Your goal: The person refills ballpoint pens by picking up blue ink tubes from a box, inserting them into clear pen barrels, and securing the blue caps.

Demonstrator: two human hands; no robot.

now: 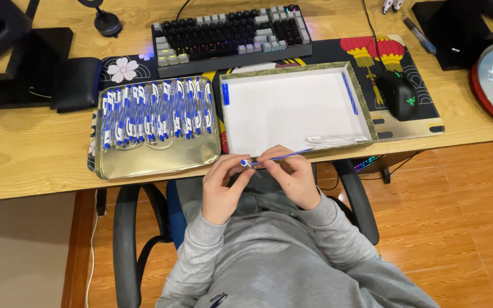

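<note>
At the desk's (29, 159) front edge, both hands hold one pen part over the lap.

Left to right: a gold tray (155, 157) of blue-and-white pens (155, 111) sits flush with the front edge; beside it a white box (292, 108), nearly bare, with loose refills along its sides. Left hand (221, 191) pinches the small tip piece (246, 163); right hand (292, 174) grips the blue refill (283, 156), which slants up over the box's front rim.
</note>
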